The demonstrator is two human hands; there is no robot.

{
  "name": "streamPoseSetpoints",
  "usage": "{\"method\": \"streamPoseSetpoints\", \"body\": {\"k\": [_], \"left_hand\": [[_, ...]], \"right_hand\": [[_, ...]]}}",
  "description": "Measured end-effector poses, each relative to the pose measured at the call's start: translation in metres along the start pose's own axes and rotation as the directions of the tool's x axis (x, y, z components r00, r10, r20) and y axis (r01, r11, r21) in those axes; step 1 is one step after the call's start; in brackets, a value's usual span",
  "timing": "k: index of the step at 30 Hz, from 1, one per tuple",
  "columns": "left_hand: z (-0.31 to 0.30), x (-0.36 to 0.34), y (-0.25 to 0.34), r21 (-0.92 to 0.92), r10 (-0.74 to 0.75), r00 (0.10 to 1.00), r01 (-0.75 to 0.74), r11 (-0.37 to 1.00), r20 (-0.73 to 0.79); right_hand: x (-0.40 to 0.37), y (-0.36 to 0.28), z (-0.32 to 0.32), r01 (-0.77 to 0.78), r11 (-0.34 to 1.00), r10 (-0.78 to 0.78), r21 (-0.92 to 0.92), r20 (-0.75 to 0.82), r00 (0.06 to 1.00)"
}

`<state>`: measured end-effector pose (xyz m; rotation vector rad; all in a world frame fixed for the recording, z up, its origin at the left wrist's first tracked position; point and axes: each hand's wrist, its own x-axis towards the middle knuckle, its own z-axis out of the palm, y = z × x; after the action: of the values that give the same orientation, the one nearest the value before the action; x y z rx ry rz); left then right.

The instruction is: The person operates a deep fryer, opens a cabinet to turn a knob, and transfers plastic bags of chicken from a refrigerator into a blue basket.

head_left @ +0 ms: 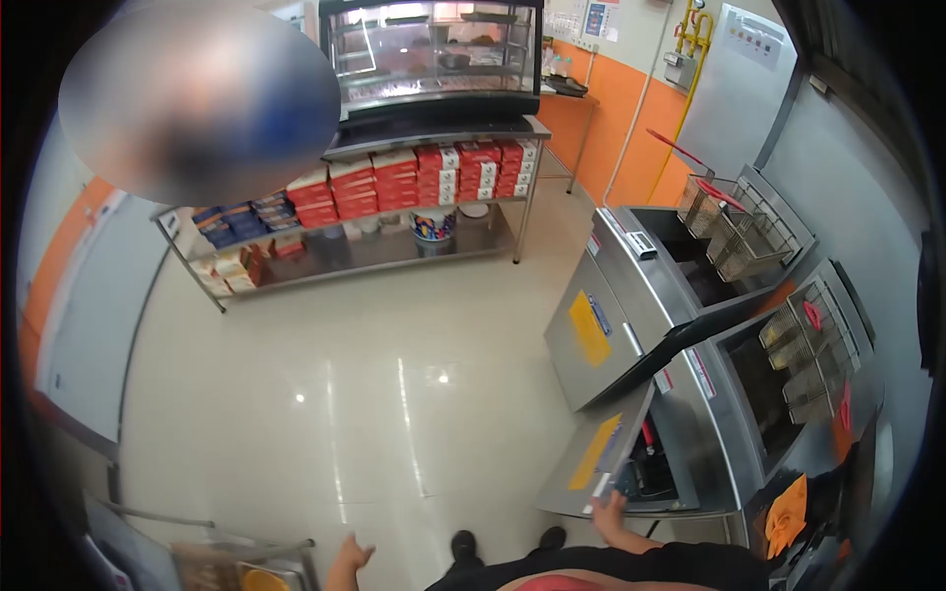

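Low in the view, my right hand [611, 515] is at the edge of the open cabinet door [598, 448] of the nearer fryer [695, 394], its fingers against the door's lower corner. Inside the cabinet a red handle [647, 436] and dark parts show. My left hand [357, 554] hangs over the floor at the bottom, fingers apart and holding nothing. Behind the nearer fryer stands a second one [616, 295] with its door closed. Wire baskets [746, 246] hang over its vat, and more baskets [796, 330] hang over the nearer vat.
A steel table [532, 128] at the back carries a glass display case [434, 59], with red boxes [394, 182] on its shelf. A blurred area covers the upper left. An orange cloth [786, 514] lies at the lower right; a rack [227, 540] stands lower left.
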<state>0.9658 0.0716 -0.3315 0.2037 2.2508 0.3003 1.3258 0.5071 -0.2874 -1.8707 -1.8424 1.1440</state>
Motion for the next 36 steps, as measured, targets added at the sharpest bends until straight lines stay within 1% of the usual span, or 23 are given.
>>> {"method": "streamPoseSetpoints", "body": {"k": [1, 2, 3, 4, 6, 7, 8, 10, 11, 12, 13, 15, 17, 21, 23, 26, 27, 28, 29, 31, 34, 35, 36], "left_hand": [[-0.021, -0.025, -0.032, 0.132, -0.093, 0.979, 0.069, 0.989, 0.18], [-0.028, -0.037, -0.067, 0.215, -0.195, 0.949, 0.143, 0.966, 0.246], [-0.037, -0.042, -0.095, 0.298, -0.304, 0.903, 0.213, 0.931, 0.305], [-0.051, -0.044, -0.109, 0.303, -0.233, 0.932, 0.146, 0.942, 0.277], [-0.058, -0.049, -0.137, 0.306, -0.082, 0.968, 0.006, 0.952, 0.235], [-0.059, -0.045, -0.138, 0.213, -0.061, 0.987, 0.028, 0.977, 0.149], [-0.054, -0.035, -0.138, 0.181, 0.027, 0.992, -0.048, 0.982, 0.119], [-0.046, 0.002, -0.125, 0.127, 0.205, 0.978, -0.208, 0.97, 0.035], [-0.046, 0.024, -0.111, 0.074, 0.169, 0.974, -0.182, 0.981, 0.15], [-0.068, 0.016, -0.055, 0.028, 0.132, 0.954, -0.145, 0.989, 0.271], [-0.083, 0.005, -0.017, 0.032, 0.19, 0.964, -0.199, 0.979, 0.185], [-0.11, 0.048, 0.03, 0.232, 0.304, 0.925, -0.355, 0.906, 0.228], [-0.165, 0.068, 0.08, 0.156, 0.403, 0.912, -0.41, 0.898, 0.075], [-0.268, 0.103, 0.136, -0.031, 0.389, 0.884, -0.41, 0.912, -0.259], [-0.306, 0.12, 0.139, -0.035, 0.345, 0.883, -0.375, 0.927, -0.319], [-0.316, 0.115, 0.105, -0.135, 0.215, 0.912, -0.276, 0.952, -0.35], [-0.309, 0.117, 0.083, -0.192, 0.175, 0.92, -0.254, 0.948, -0.35], [-0.299, 0.116, 0.063, -0.251, 0.134, 0.926, -0.232, 0.94, -0.353], [-0.286, 0.11, 0.039, -0.305, 0.03, 0.941, -0.14, 0.942, -0.338], [-0.248, 0.095, -0.023, -0.397, -0.148, 0.948, 0.026, 0.918, -0.282], [-0.153, 0.067, -0.128, -0.435, -0.44, 0.874, 0.32, 0.842, -0.208], [-0.113, 0.063, -0.165, -0.512, -0.46, 0.823, 0.252, 0.822, -0.334], [-0.18, -0.011, -0.116, -0.533, -0.661, 0.749, 0.58, 0.616, 0.05]], "right_hand": [[0.01, 0.032, -0.006, 0.052, 0.977, -0.064, -0.209, -0.051, 0.997], [0.005, 0.027, -0.02, -0.023, 0.976, -0.005, -0.215, -0.127, 0.992], [0.009, 0.032, -0.03, -0.098, 0.927, 0.027, -0.362, -0.197, 0.98], [-0.002, 0.003, -0.049, -0.242, 0.872, 0.137, -0.426, -0.262, 0.955], [-0.008, -0.023, -0.071, -0.321, 0.739, 0.018, -0.592, -0.459, 0.888], [-0.014, -0.038, -0.085, -0.197, 0.648, -0.046, -0.736, -0.296, 0.954], [-0.017, -0.052, -0.097, -0.053, 0.538, -0.094, -0.841, -0.122, 0.988], [0.014, -0.011, -0.098, 0.311, 0.188, 0.033, -0.932, 0.322, 0.946], [0.021, 0.0, -0.102, 0.336, -0.027, 0.171, -0.941, 0.327, 0.929], [0.006, -0.014, -0.11, 0.375, -0.237, 0.311, -0.896, 0.296, 0.903], [0.017, 0.002, -0.111, 0.343, -0.236, 0.325, -0.909, 0.259, 0.909], [0.032, 0.013, -0.115, 0.273, -0.214, 0.359, -0.938, 0.184, 0.915], [0.045, -0.009, -0.098, 0.27, -0.103, 0.371, -0.957, 0.214, 0.903], [0.087, -0.088, -0.013, 0.389, 0.174, 0.329, -0.905, 0.426, 0.843], [0.111, -0.155, 0.038, 0.495, 0.292, 0.252, -0.819, 0.565, 0.786], [0.13, -0.319, 0.123, 0.719, 0.375, -0.003, -0.585, 0.775, 0.632], [0.129, -0.398, 0.175, 0.516, 0.297, 0.195, -0.803, 0.58, 0.791], [0.198, -0.405, 0.255, 0.651, 0.193, 0.104, -0.734, 0.675, 0.73], [0.227, -0.45, 0.308, 0.759, 0.124, -0.095, -0.64, 0.754, 0.651], [0.233, -0.564, 0.39, 0.852, 0.274, -0.444, -0.446, 0.727, 0.523], [0.176, -0.72, 0.493, 0.933, 0.231, -0.631, -0.277, 0.687, 0.361], [0.152, -0.755, 0.525, 0.957, 0.188, -0.674, -0.219, 0.681, 0.288], [0.122, -0.776, 0.552, 0.971, 0.197, -0.7, -0.136, 0.674, 0.236]]}}
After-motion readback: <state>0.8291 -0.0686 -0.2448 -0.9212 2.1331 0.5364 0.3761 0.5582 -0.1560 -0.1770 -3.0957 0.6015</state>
